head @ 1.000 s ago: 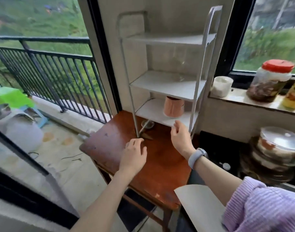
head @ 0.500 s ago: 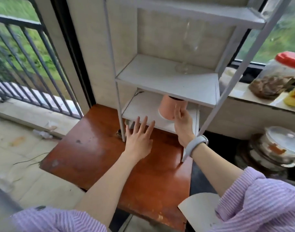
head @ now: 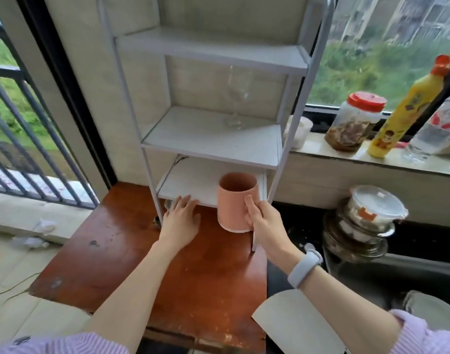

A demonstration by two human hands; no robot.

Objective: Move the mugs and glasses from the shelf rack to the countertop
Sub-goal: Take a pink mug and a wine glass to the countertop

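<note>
Pink mug point(head: 236, 200) is gripped upright by the right hand point(head: 263, 221), lifted just in front of the shelf rack point(head: 213, 139) btm tier, above the desk point(head: 111, 251). Left hand point(head: 181, 221) is spread flat, holding nothing. Wine glass point(head: 238, 98) is seen on mid shelf.

Daylit room – balcony railing point(head: 27, 139) left, window point(head: 387, 47) right w/ sill point(head: 346, 159), wood table point(head: 111, 251)

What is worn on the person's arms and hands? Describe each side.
Both hands, left and right, are bare. Pale purple striped sleeves are pushed up on both arms, left and right. The right wrist carries a light grey wristband.
</note>
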